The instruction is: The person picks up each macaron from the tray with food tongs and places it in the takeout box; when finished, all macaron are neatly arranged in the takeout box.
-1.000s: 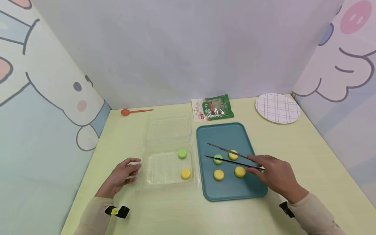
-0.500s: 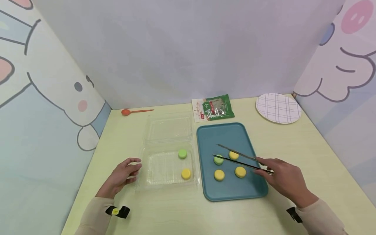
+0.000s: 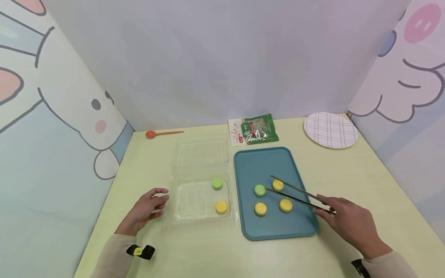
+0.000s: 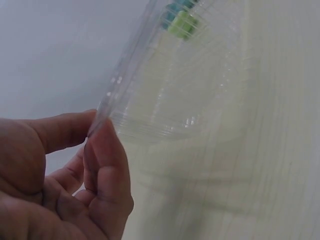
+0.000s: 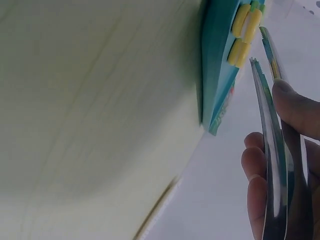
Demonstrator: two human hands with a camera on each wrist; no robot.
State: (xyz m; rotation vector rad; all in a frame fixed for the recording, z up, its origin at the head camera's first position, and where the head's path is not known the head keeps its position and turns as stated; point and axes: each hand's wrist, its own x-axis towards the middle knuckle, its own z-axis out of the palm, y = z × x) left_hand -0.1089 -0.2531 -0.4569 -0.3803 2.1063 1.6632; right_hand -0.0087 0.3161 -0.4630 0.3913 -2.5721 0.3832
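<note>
Just right of the blue tray, the right hand is gripping spread tongs, pointing leftward; between their arms, in head view, a yellow macaron is lying on the tray. Left of the tray, the left hand is pinching the clear container.

A long-handled orange spoon lay at back left, a glossy green-and-white packet lay right of it, a round white checked plate rested farther right.
</note>
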